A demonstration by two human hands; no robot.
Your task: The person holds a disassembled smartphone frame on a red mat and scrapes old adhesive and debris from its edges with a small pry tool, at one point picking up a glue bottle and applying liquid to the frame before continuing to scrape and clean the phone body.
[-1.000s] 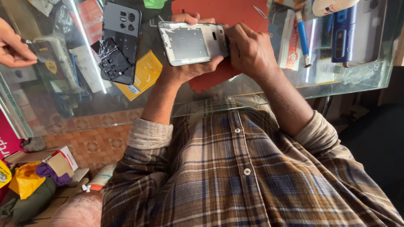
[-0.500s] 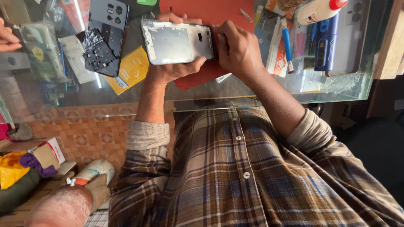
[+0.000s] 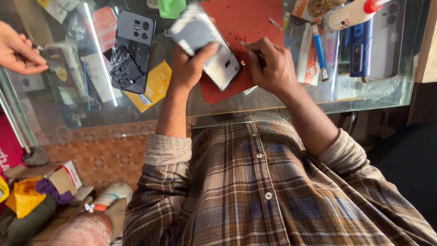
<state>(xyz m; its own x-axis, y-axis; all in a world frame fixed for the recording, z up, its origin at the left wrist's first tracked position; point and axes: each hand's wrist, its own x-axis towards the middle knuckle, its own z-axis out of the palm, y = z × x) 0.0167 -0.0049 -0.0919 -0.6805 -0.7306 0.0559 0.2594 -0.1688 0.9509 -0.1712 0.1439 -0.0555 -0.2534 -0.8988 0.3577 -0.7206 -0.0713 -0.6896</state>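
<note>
Left hand (image 3: 189,68) is wrapped around the phone (image 3: 207,48), thumb pressed across its silvery face, fingers behind it, so it's lifted and tilted above the red mat (image 3: 255,27) on the glass counter (image 3: 373,93). Right hand (image 3: 271,66) is curled up tight just beside the phone's lower end, pinching a thin metal tool (image 3: 243,44) whose tip pokes out toward the phone. Can't tell if the tip actually touches it. The mat sits around the middle of the counter, running from the far edge to the near one.

Further out: a blue-handled tool (image 3: 319,52) lies right of the mat, and a white bottle with a red cap (image 3: 353,13) sits at the far right corner. To the left there's a black phone back cover (image 3: 132,50) and a yellow card (image 3: 154,86). Someone else's hand (image 3: 18,50) is at the left edge.
</note>
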